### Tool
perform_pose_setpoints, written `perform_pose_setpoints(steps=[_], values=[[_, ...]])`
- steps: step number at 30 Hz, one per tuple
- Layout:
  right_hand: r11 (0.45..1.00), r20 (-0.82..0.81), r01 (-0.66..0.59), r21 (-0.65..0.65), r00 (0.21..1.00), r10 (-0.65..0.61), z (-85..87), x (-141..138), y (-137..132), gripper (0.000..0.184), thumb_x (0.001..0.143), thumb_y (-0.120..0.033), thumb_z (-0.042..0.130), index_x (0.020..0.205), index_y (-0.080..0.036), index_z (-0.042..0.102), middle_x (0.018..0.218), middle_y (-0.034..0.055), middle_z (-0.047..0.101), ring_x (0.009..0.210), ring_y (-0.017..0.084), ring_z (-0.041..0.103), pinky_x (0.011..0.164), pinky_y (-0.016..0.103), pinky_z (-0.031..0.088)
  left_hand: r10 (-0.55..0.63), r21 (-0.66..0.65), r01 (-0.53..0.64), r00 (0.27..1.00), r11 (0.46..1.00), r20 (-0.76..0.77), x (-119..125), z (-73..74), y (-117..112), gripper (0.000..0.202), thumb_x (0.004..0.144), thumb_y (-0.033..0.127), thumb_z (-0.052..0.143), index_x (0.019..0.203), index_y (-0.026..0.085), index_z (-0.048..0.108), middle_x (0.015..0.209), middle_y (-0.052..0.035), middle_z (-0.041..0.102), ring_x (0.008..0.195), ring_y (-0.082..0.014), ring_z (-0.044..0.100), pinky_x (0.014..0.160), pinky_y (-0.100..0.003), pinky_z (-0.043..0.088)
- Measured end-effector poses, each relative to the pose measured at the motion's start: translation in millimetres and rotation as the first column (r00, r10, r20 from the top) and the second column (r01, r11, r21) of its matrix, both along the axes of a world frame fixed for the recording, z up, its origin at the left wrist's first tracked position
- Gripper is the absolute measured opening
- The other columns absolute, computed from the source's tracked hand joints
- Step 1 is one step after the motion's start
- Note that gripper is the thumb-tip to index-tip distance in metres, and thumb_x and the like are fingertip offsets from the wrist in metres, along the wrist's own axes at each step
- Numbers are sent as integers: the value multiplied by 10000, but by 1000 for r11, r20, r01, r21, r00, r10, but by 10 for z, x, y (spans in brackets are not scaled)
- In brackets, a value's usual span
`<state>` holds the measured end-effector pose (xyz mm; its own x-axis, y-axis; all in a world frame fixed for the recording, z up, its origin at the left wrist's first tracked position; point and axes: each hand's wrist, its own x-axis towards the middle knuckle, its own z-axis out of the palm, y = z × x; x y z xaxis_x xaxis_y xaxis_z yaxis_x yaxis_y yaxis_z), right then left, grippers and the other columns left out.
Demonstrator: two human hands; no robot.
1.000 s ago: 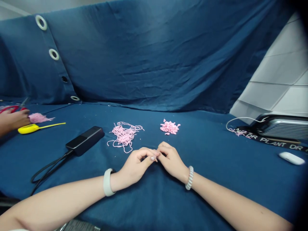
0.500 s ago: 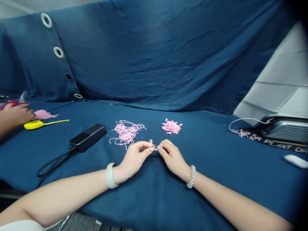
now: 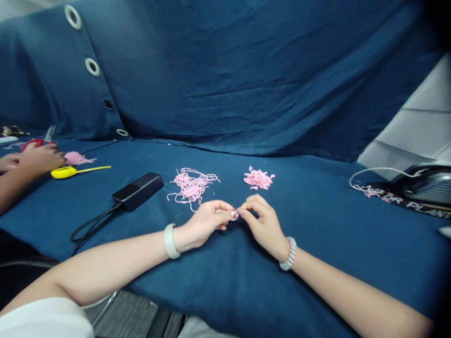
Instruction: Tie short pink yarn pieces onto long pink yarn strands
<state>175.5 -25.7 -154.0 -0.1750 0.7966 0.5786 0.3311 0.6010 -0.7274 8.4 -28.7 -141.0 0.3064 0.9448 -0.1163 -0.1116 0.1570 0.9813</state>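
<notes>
My left hand pinches a short piece of pink yarn between thumb and forefinger. At its fingertips my right hand is closed in a pinch on the same yarn, most of which the fingers hide. Beyond my left hand lies a loose tangle of pink yarn strands. A small heap of short pink yarn pieces sits past my right hand.
Left of the tangle lies a black power bank with a cable. Further left are a yellow tool, another person's hand near red-handled scissors, and more pink yarn. A lettered black strap is at right.
The view has shifted to the right. My fingertips have come closer together, and the loop of yarn that stood above my left fingers no longer shows. The other person's second hand now shows.
</notes>
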Motion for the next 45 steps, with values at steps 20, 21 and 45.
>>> perform_pose_setpoints(steps=[20,21,45], values=[[973,-184,-24,-231,983,-19,-168,56,121,600,892,-486,388,1426,-330,163,1462,69,156,1217,214,388,978,411,404,-156,23,160,980,987,-124,10,-59,-55,241,666,313,734,703,119,595,682,-31,658,525,-68,541,552,-211,443],[974,-182,-23,-226,983,-19,-181,59,117,627,895,-509,365,1436,-332,105,1489,58,89,1274,220,330,1021,429,365,-152,42,158,981,986,-124,12,-60,-63,236,683,317,721,715,121,595,690,-30,657,527,-68,541,550,-209,446],[782,-63,-471,-407,869,491,5,-10,21,504,900,-512,355,539,-173,447,565,-14,451,562,116,404,581,257,352,-120,228,164,973,960,-195,27,-51,-171,163,714,270,693,695,133,608,619,-26,631,571,-119,575,590,-249,458]])
